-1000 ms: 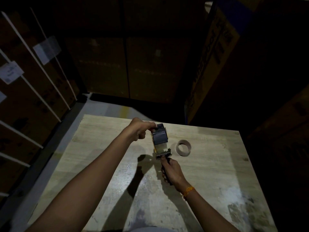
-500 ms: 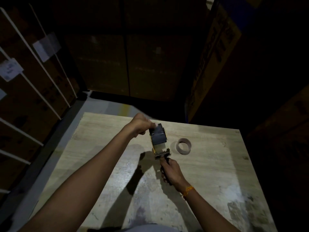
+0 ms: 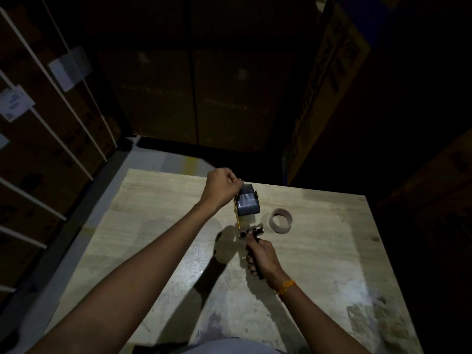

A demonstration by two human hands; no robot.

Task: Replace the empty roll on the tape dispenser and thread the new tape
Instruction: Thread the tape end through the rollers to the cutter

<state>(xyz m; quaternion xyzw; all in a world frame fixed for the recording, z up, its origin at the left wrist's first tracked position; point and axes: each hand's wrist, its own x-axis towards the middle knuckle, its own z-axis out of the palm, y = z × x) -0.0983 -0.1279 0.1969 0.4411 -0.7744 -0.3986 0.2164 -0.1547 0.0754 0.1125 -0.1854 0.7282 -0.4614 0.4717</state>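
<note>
Pale wood table [image 3: 158, 226], worn and stained.
An empty cardboard core [image 3: 281, 220] lies flat on it, ring opening up, right of centre and nearer the far edge than the near one. Grey scuffs and dark blotches mark the near right corner.

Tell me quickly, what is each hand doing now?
Left hand: closed, pinching at the tape roll on the dispenser.
Right hand: closed around the dispenser handle.
</note>
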